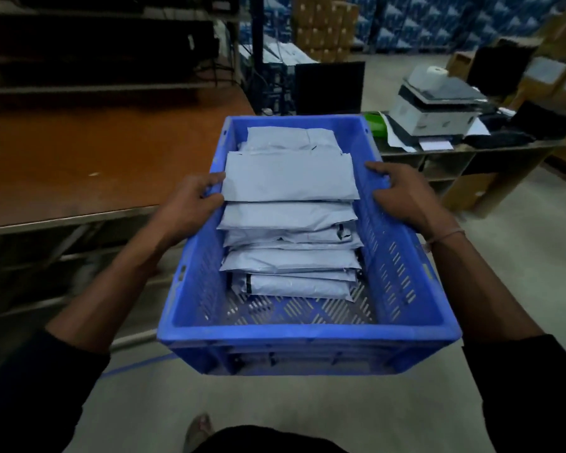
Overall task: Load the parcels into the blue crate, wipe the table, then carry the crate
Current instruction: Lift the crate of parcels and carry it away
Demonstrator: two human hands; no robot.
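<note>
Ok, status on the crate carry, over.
Left hand and right hand gripping crate rims. Crate off the table, parcels stacked inside. Desk ahead right.

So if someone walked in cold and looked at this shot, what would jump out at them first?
First, the blue crate filling the middle of the view, held off the floor with the left hand and right hand gripping its long side rims. Next, the overlapping stack of grey parcels inside it. Behind, the brown table sits at the left and a white printer on a desk at the right.
</note>
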